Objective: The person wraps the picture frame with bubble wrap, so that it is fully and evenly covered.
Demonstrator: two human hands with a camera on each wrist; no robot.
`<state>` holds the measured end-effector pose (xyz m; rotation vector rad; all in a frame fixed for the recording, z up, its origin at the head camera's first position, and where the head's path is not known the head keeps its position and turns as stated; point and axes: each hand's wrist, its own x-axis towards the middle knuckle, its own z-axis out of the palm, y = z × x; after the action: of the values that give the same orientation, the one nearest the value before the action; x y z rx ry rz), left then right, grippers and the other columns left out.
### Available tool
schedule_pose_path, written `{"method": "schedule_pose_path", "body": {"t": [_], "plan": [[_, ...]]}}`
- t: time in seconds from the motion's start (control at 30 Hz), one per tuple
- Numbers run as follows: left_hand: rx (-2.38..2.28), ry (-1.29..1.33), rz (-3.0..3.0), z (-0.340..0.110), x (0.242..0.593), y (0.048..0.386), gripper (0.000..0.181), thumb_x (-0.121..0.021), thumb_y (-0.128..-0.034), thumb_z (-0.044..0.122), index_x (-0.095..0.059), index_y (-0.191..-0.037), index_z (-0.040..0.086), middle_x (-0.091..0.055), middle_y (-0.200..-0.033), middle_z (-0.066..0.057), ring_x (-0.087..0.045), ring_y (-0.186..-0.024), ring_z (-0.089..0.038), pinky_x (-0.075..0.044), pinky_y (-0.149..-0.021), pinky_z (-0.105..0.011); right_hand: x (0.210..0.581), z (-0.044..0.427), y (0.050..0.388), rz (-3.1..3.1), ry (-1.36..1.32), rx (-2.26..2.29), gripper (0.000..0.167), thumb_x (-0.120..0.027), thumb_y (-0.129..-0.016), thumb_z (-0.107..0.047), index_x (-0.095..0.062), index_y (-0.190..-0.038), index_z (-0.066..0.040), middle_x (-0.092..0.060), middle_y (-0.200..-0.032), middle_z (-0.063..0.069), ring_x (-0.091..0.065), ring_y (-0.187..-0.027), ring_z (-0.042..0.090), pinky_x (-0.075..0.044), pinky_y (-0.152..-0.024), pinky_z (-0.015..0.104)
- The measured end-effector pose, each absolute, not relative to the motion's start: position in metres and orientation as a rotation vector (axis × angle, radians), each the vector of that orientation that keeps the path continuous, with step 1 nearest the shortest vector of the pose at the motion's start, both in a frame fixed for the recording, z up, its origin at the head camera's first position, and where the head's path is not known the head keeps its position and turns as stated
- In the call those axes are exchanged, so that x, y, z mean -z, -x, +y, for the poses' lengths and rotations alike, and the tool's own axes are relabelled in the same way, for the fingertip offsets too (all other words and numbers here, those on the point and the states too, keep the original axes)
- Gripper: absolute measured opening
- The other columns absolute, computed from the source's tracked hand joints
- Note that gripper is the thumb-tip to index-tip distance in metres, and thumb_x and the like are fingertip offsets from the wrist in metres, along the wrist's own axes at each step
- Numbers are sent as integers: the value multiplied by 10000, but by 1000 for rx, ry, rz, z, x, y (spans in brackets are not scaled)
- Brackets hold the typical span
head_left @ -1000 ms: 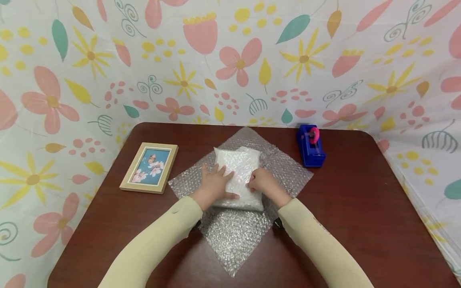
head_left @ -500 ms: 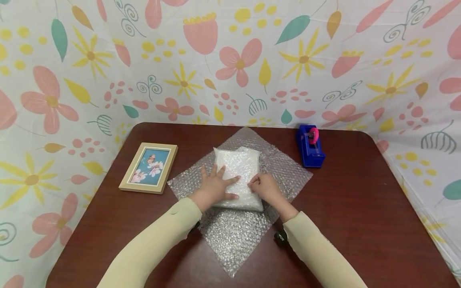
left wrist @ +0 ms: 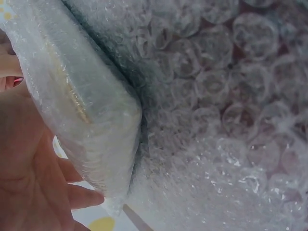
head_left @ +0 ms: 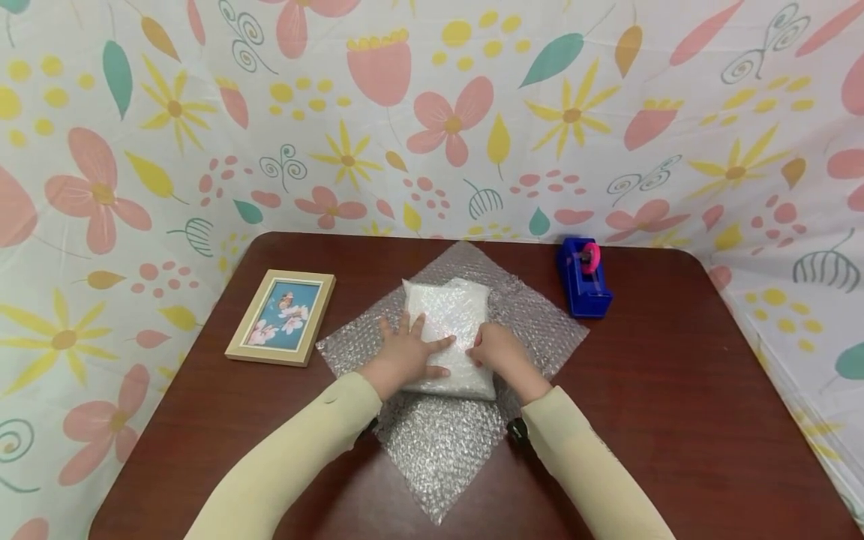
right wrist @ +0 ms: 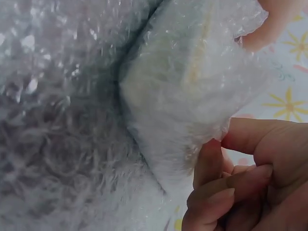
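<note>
A package [head_left: 455, 307] wrapped in clear bubble wrap lies on a larger flat sheet of bubble wrap [head_left: 439, 457], set diagonally under it. Through the wrapping, a pale yellowish edge [right wrist: 195, 67] shows faintly. My left hand [head_left: 401, 356] rests on the package's left half with fingers spread. At the right side, my right hand [head_left: 502, 350] pinches the edge of the package's bubble wrap [right wrist: 219, 134] between thumb and forefinger, its other fingers curled. Part of the left palm [left wrist: 29, 163] appears beside the package in the left wrist view.
To the left lies a picture frame [head_left: 324, 300] with a blossom picture. A blue tape dispenser [head_left: 586, 289] with a pink roll core stands at the back right. The brown table [head_left: 675, 390] meets a flower-patterned cloth [head_left: 378, 150] behind.
My right hand drew slightly downward and then moved back up a little at the package's right side. The left hand stays in place on the package.
</note>
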<state>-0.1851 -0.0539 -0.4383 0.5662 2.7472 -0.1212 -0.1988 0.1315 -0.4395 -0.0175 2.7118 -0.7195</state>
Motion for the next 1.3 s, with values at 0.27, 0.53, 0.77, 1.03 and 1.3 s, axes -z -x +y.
{"method": "schedule_pose_path", "body": {"t": [0.27,0.53,0.77,1.03,1.3], "plan": [[113,-568,2737,-50,435,182,696,-502,-922,733,-324,-1558,516,-184,-1718,-169,-177,-1574,-497,-142,-1209,-780,443,139,194,2701,-39,663,267,-733,-934,-272,-645,-813,-52,-677,-764,77,-574,-649,191,-436,-547,276],[99,-573,2736,-49,435,181,699,-514,-924,727,-335,-1561,501,-184,-1716,-175,-186,-1572,-496,-146,-1205,-781,454,154,188,2678,29,885,271,-729,-939,-213,-583,-791,-39,-588,-678,61,-529,-612,173,-429,-549,252],[94,-568,2735,-49,435,183,694,-512,-929,725,-333,-1561,502,-181,-1717,-170,-179,-1574,-494,-150,-1206,-779,467,162,186,2473,-103,1189,302,-674,-988,-199,-477,-787,-88,-491,-589,1,-391,-507,105,-344,-461,213],[97,-584,2769,-53,443,184,696,-493,-932,739,-329,-1565,500,-186,-1720,-163,-174,-1578,-487,-166,-1207,-773,471,159,183,2433,-158,1283,331,-659,-1001,-221,-426,-793,-112,-467,-599,1,-382,-496,104,-339,-443,206],[63,-585,2792,-55,444,183,682,-507,-945,718,-344,-1565,485,-189,-1718,-171,-182,-1574,-493,-164,-1208,-772,473,158,179,2403,-176,1359,259,-596,-1041,-267,-471,-901,-88,-457,-633,-18,-404,-527,91,-401,-480,206]]}}
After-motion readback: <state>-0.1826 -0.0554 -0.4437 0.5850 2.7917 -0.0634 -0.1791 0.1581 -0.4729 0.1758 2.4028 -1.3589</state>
